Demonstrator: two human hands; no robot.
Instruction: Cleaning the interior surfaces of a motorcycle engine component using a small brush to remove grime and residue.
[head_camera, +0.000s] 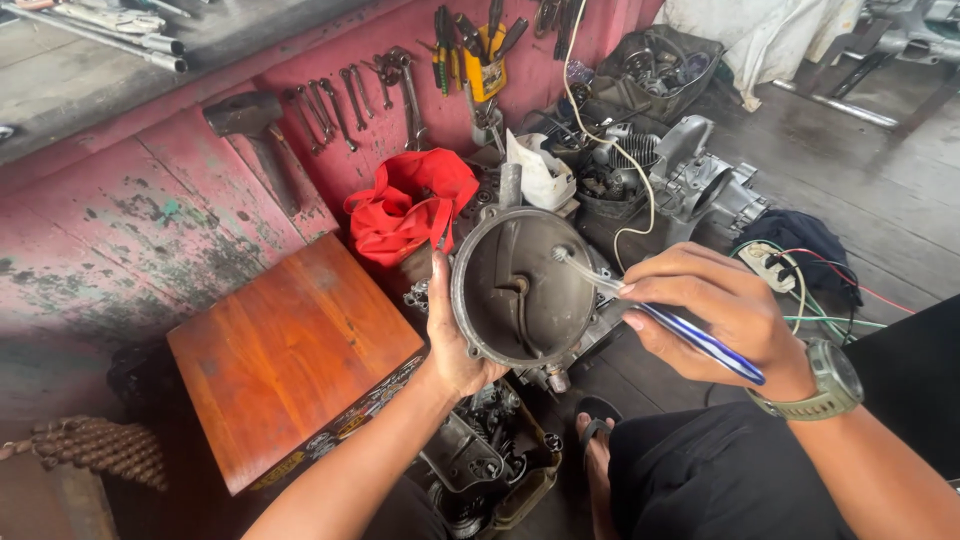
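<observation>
A blue-striped brush (690, 335) is pinched in the right hand (725, 310), its grip closed, bristles inside the round metal cover (520, 285). The left hand (450, 335) clasps that cover's rim one-sided, so it could be tipped loose.

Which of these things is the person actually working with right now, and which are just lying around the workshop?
In use:
- round metal cover, held by the left hand
- toothbrush, held in the right hand, bristles inside the cover

Lying about:
- red cloth
- wooden box
- hammer
- wrenches on the wall
- engine casing
- coloured wires
</observation>
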